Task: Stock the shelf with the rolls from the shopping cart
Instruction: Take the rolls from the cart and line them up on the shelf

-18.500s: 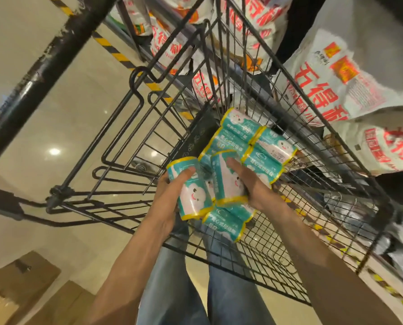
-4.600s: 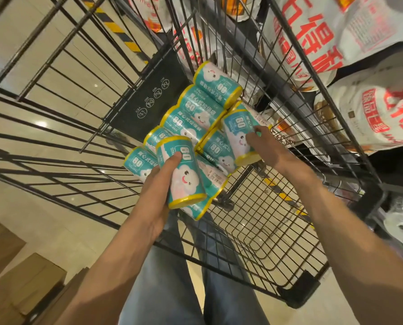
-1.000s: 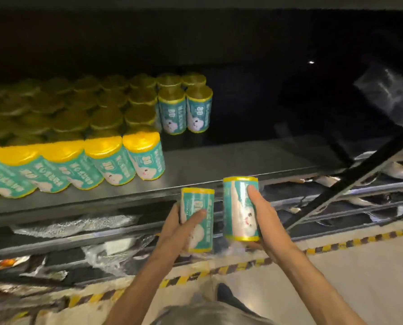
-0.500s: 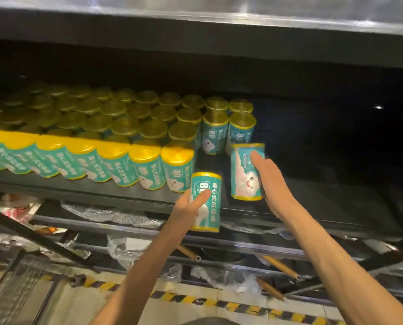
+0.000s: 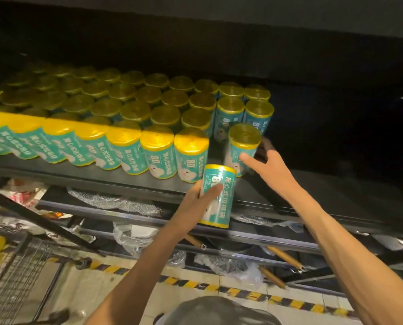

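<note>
Now on the shelf (image 5: 336, 195), right hand (image 5: 266, 165) gripping its roll (image 5: 241, 148); left hand (image 5: 203, 195) grips another roll (image 5: 218, 195).

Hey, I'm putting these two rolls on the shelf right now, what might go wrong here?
1. The right hand sets its roll down close beside the front-row roll; a nudge might topple neighbours.
2. The left hand holds its roll at the shelf edge; it might catch the lip and slip.
</note>
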